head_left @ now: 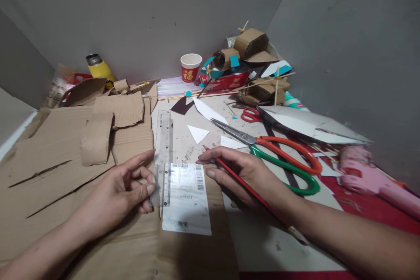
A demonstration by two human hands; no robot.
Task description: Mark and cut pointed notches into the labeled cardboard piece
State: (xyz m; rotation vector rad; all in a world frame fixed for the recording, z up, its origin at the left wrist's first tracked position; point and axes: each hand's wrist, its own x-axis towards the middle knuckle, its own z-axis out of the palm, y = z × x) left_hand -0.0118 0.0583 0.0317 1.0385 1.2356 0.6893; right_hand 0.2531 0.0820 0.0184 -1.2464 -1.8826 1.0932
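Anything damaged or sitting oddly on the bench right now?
The cardboard sheet under the left hand has ragged slits. The large scissors lie open beside the right hand, blades bare. Scraps litter the table.

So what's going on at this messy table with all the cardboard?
A person is working on a flat cardboard sheet. The left hand rests its fingertips against a clear ruler lying across the cardboard and a shipping label. The right hand holds a red pencil. Large scissors lie open beside it, untouched.
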